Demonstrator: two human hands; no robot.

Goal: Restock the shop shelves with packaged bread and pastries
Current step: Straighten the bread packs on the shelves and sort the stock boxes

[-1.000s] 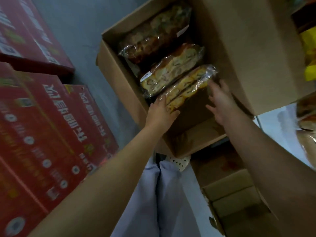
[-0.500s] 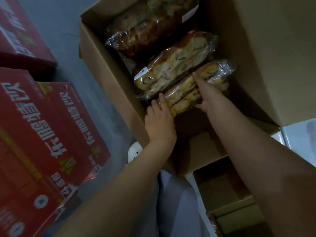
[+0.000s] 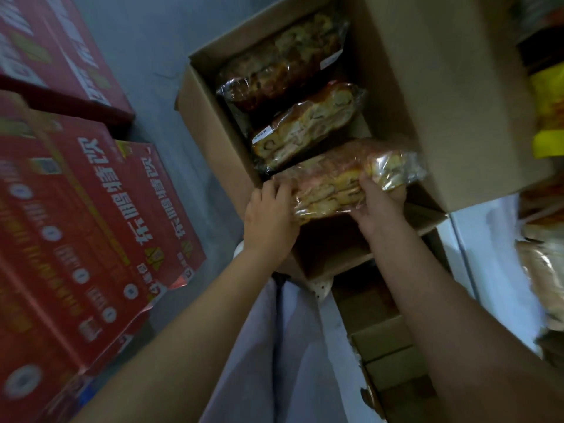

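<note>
Three bread packs (image 3: 305,126) in one box (image 3: 213,126): two lie at far end; third pack (image 3: 329,181) at near end, gripped by left hand (image 3: 268,215) and right hand (image 3: 378,206), fingers curled round wrap.

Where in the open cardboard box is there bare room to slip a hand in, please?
Bare box floor shows at the near end, beside the bread pack held by the left hand and right hand. A narrow gap lies between the middle pack and the right wall. The far end is crowded by the dark pack.
</note>
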